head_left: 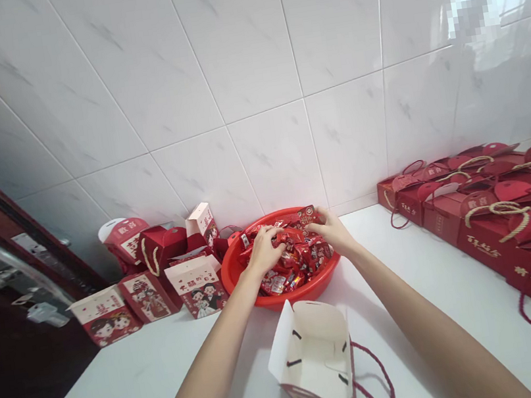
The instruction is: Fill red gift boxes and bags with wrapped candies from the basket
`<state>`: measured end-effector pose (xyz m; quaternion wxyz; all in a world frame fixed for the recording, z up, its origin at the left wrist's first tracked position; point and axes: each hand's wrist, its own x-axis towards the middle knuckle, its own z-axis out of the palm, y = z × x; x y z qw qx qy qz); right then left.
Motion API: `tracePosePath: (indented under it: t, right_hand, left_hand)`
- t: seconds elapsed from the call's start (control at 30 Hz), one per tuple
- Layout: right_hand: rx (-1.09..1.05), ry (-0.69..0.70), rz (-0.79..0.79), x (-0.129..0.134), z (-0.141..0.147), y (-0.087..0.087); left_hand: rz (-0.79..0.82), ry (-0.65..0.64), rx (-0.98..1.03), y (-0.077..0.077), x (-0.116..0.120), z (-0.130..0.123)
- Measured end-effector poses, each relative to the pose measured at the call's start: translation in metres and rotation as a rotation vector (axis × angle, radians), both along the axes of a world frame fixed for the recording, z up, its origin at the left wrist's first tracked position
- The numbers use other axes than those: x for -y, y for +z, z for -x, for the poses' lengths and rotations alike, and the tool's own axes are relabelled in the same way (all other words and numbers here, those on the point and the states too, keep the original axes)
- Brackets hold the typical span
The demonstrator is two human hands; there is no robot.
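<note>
An orange-red plastic basket (239, 287) against the wall holds a heap of shiny red-wrapped candies (292, 261). My left hand (266, 249) is down on the heap, fingers curled among the wrappers; what they close on is partly hidden. At the basket's right rim, my right hand (328, 229) pinches a dark red packet (306, 215) with pale printing. Nearer me stands an open-topped gift box (314, 361), white inside, with its flaps up. A dark red cord handle (383, 367) hangs out on its right side.
Several printed gift boxes (197, 287) stand at the left of the white table (165, 367). Rows of closed red boxes (482, 213) with cord handles line the right side. A tiled wall (268, 152) rises behind, and a dark door (12, 343) with a metal handle is at far left.
</note>
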<state>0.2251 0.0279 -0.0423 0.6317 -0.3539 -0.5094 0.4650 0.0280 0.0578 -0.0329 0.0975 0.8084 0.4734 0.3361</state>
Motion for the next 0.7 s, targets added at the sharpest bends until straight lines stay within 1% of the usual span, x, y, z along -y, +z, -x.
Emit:
tracePosePath:
  t: [0.07,0.13,0.17,0.23,0.3,0.4,0.5,0.57,0.6,0.63,0.7]
  right_hand:
    - [-0.007,0.002,-0.008,0.000,0.000,0.000]
    - [-0.016,-0.009,-0.023,0.001,0.000,0.001]
    - [-0.021,-0.019,-0.033,0.001,0.000,0.001]
    - [-0.027,-0.038,-0.049,0.000,0.000,0.001]
    - [-0.031,-0.053,-0.048,0.000,0.000,0.001]
    - [-0.019,-0.067,-0.026,0.000,-0.001,0.001]
    - [0.012,-0.098,-0.025,0.000,-0.002,0.001]
    - [0.017,-0.132,-0.035,0.000,-0.002,0.000]
    - [0.007,-0.143,-0.038,-0.001,-0.002,0.000]
    - [-0.009,-0.149,-0.040,-0.001,-0.002,0.000]
    - [-0.052,-0.146,-0.044,-0.002,-0.001,0.000]
  left_hand:
    - [-0.069,-0.092,-0.053,0.004,0.006,-0.006]
    - [-0.073,-0.227,-0.119,0.007,0.012,-0.014]
    - [-0.054,-0.293,-0.160,0.008,0.014,-0.018]
    - [0.036,-0.401,-0.231,0.007,0.016,-0.028]
    - [0.159,-0.444,-0.230,0.004,0.013,-0.039]
    - [0.328,-0.434,-0.119,-0.006,0.003,-0.057]
    - [0.435,-0.430,-0.042,-0.012,-0.006,-0.068]
    - [0.465,-0.432,-0.008,-0.010,-0.010,-0.066]
    - [0.464,-0.410,0.027,-0.008,-0.012,-0.062]
    - [0.460,-0.372,0.084,-0.004,-0.014,-0.056]
    - [0.437,-0.265,0.270,0.003,-0.016,-0.044]
